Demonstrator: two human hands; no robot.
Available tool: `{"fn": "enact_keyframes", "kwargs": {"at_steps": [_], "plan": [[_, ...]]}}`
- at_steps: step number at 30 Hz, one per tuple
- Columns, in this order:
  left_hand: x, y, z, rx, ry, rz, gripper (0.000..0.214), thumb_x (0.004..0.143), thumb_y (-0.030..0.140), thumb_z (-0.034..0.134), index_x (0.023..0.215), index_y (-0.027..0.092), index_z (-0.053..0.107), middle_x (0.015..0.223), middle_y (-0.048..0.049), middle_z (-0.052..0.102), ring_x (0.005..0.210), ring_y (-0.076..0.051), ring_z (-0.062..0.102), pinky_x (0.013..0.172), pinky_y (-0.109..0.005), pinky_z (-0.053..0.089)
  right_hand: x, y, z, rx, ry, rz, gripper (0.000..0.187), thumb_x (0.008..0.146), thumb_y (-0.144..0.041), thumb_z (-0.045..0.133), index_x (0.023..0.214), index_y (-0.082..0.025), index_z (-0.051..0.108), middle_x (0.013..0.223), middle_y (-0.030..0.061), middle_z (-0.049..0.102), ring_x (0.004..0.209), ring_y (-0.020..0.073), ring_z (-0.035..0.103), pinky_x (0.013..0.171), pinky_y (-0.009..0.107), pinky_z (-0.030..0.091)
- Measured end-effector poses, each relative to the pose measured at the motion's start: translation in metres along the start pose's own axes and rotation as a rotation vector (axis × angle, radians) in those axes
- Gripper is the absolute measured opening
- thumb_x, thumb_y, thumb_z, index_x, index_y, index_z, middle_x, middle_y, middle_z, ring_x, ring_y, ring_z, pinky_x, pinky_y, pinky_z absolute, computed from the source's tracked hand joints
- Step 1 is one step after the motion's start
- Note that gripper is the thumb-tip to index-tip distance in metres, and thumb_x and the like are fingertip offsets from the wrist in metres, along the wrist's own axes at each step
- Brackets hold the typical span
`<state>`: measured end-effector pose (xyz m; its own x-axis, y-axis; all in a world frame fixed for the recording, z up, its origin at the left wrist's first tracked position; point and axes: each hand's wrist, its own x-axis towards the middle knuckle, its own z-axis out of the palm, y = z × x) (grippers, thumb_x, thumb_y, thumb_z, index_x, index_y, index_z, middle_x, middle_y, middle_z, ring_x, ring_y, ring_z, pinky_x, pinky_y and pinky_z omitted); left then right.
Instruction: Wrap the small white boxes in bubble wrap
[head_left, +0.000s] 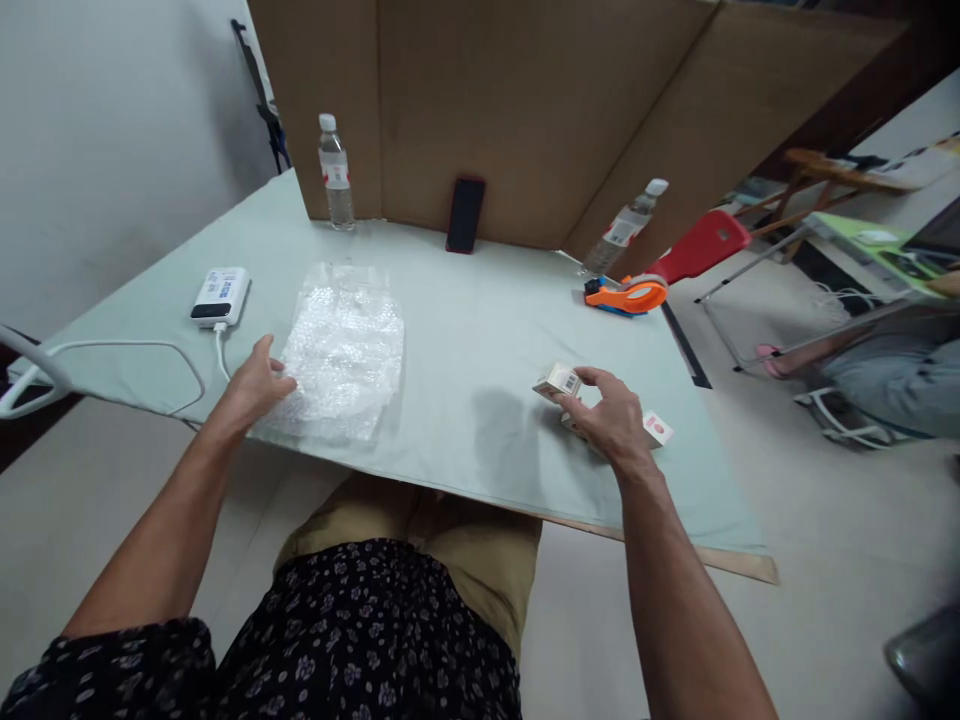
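Note:
Under and beside my left hand [255, 388] is the left edge of a clear sheet of bubble wrap [345, 345], which lies flat on the table. The fingers of this hand are apart; whether they touch the wrap I cannot tell. My right hand [613, 415] grips a small pale box [559, 380] with a barcode on its side, between thumb and fingers, slightly tilted. Partly hidden below that hand are more small boxes; a white one with a pink mark [658, 430] shows to its right.
An orange tape dispenser [630, 296] with a red handle sits at the right. Two water bottles [336, 180] and a dark phone [466, 214] stand by the cardboard screen [480, 110]. A cabled white power bank [221, 296] lies left. A seated person's leg [892, 375] shows far right.

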<state>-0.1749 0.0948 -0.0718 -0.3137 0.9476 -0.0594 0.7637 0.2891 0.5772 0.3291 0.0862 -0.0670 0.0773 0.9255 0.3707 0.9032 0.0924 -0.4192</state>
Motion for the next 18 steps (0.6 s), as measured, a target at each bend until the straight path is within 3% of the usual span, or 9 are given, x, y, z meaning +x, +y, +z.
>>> {"fn": "enact_keyframes", "kwargs": {"at_steps": [2,4,8,10,13,15,18], "plan": [[-0.009,0.01,0.001,0.191,0.154,0.121,0.082,0.074,0.025,0.063,0.15,0.013,0.035,0.128,-0.0206,0.058,0.115,-0.036,0.056,0.095,-0.049,0.049,0.005,0.007,0.011,-0.124,-0.065,-0.027,0.042,0.08,-0.048,0.062,0.11,-0.02,0.068,0.109,0.0133,0.071,0.104,0.033,0.062,0.091,0.049,0.043],[-0.02,0.029,0.004,0.277,0.224,0.275,0.07,0.081,0.027,0.059,0.147,0.016,0.04,0.139,-0.0188,0.052,0.131,-0.037,0.045,0.107,-0.051,0.041,0.007,0.008,0.017,-0.239,-0.114,-0.051,0.04,0.081,-0.046,0.06,0.11,-0.02,0.068,0.111,0.0138,0.071,0.107,0.0348,0.059,0.09,0.05,0.041],[-0.033,0.061,0.02,0.347,0.012,0.54,0.051,0.089,0.027,0.05,0.139,0.02,0.051,0.148,-0.0133,0.048,0.142,-0.033,0.034,0.115,-0.048,0.032,-0.007,-0.016,0.017,-0.318,-0.028,-0.145,0.047,0.084,-0.042,0.061,0.124,-0.018,0.063,0.127,0.0173,0.063,0.114,0.0366,0.055,0.089,0.049,0.04],[-0.036,0.064,0.032,0.403,-0.106,0.531,0.05,0.09,0.033,0.051,0.138,0.02,0.053,0.151,-0.0139,0.044,0.146,-0.035,0.029,0.115,-0.051,0.029,-0.022,-0.033,0.02,-0.272,-0.051,-0.239,0.043,0.086,-0.036,0.059,0.124,-0.017,0.063,0.128,0.0169,0.063,0.113,0.0345,0.056,0.089,0.047,0.042],[-0.032,0.056,0.048,0.469,-0.204,0.431,0.055,0.092,0.045,0.05,0.141,0.021,0.05,0.156,-0.0167,0.038,0.146,-0.04,0.027,0.112,-0.058,0.028,-0.046,-0.051,0.031,-0.213,-0.221,-0.361,0.032,0.088,-0.03,0.057,0.117,-0.02,0.067,0.126,0.0145,0.065,0.11,0.0318,0.059,0.087,0.044,0.044],[-0.024,0.047,0.054,0.487,-0.212,0.401,0.057,0.092,0.05,0.046,0.142,0.021,0.048,0.158,-0.0184,0.035,0.146,-0.041,0.027,0.111,-0.06,0.027,-0.057,-0.054,0.039,-0.216,-0.291,-0.367,0.027,0.089,-0.029,0.057,0.112,-0.022,0.069,0.126,0.0136,0.065,0.11,0.0319,0.06,0.087,0.044,0.045],[-0.009,0.042,0.054,0.481,-0.183,0.372,0.058,0.092,0.052,0.045,0.14,0.019,0.05,0.157,-0.0206,0.036,0.145,-0.043,0.027,0.111,-0.062,0.025,-0.062,-0.05,0.043,-0.217,-0.281,-0.337,0.024,0.09,-0.029,0.057,0.109,-0.019,0.069,0.126,0.0149,0.066,0.111,0.0321,0.06,0.088,0.045,0.045]]}}
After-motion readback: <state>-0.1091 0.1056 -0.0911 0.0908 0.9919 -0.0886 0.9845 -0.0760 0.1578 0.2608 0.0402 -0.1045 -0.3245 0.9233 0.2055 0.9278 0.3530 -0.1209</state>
